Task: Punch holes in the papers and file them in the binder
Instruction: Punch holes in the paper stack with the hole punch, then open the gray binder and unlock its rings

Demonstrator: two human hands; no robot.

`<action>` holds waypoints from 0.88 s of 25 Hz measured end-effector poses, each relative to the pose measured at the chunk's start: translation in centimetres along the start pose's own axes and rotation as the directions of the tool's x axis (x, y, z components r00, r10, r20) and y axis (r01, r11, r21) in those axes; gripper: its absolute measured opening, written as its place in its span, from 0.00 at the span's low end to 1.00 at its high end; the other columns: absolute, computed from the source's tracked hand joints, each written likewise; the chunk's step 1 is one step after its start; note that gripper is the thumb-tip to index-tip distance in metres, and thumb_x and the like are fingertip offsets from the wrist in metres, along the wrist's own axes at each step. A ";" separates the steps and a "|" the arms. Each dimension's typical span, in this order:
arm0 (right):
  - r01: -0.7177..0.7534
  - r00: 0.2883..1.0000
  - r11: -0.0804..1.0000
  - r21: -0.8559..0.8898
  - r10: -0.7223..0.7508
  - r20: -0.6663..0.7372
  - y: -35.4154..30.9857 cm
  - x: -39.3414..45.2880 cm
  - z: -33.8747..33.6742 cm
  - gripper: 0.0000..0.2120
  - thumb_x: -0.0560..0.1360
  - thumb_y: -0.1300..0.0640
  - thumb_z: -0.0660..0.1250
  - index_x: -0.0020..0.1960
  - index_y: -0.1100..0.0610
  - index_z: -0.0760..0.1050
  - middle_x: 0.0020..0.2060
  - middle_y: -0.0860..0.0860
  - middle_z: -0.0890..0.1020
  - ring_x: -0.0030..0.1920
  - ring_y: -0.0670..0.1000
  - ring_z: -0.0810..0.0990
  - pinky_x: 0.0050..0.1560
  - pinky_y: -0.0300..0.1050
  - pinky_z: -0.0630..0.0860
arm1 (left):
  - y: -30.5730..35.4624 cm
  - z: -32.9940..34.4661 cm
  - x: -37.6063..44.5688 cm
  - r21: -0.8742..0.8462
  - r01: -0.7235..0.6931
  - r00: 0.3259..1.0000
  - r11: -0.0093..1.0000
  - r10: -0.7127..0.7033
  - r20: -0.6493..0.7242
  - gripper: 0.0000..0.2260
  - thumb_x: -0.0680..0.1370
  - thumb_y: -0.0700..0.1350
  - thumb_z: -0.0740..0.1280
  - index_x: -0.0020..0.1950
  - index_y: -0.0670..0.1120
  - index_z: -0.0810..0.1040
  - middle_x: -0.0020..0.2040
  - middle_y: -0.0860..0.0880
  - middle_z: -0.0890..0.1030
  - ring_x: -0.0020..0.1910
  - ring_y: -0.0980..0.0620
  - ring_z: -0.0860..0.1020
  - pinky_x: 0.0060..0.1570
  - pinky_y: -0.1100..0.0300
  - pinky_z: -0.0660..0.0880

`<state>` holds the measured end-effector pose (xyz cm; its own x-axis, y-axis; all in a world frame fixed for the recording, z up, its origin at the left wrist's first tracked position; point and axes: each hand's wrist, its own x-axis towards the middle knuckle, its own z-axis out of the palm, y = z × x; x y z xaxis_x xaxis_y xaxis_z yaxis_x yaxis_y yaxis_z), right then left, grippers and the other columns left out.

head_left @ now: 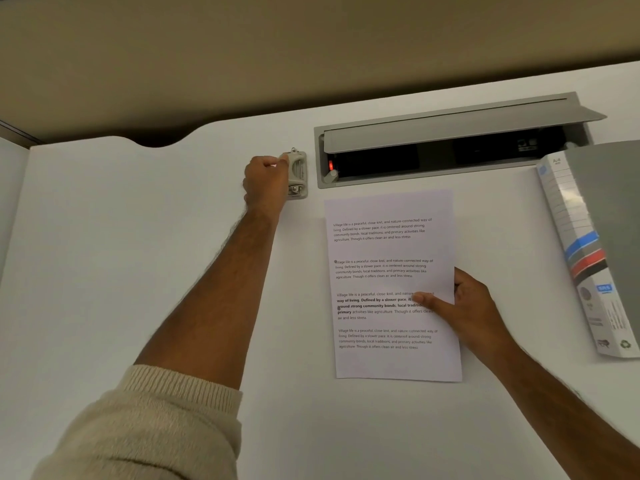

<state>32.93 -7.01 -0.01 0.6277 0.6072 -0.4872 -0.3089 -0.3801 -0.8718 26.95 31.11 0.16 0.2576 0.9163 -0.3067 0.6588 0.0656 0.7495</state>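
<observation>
A printed sheet of paper lies flat on the white desk, with two small dark holes near its left edge. My right hand pinches its right edge, thumb on top of the text. A small beige hole punch stands at the back of the desk, left of the paper. My left hand reaches out and grips the punch from its left side, fingers curled round it. A grey binder with a white spine and blue and red stripes lies at the right.
A grey cable tray with a raised lid is set into the desk behind the paper; a red light glows inside. The desk's back edge has a curved cut-out at the left. A beige wall rises behind.
</observation>
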 end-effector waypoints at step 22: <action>0.124 0.992 0.988 -0.095 -0.120 0.047 -2.1 -9.3 1.2 0.20 0.70 0.54 0.79 0.61 0.49 0.78 0.54 0.44 0.86 0.50 0.46 0.87 0.50 0.47 0.85 | -8.3 -7.5 -29.2 -0.405 0.273 0.786 0.873 0.040 0.617 0.14 0.81 0.47 0.69 0.67 0.51 0.79 0.61 0.49 0.85 0.60 0.46 0.84 0.62 0.43 0.79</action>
<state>26.87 -10.97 6.23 0.6261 0.6802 -0.3812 -0.1593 -0.3670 -0.9165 8.66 6.71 7.26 0.6650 0.4789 -0.5731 0.3591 0.4678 0.8076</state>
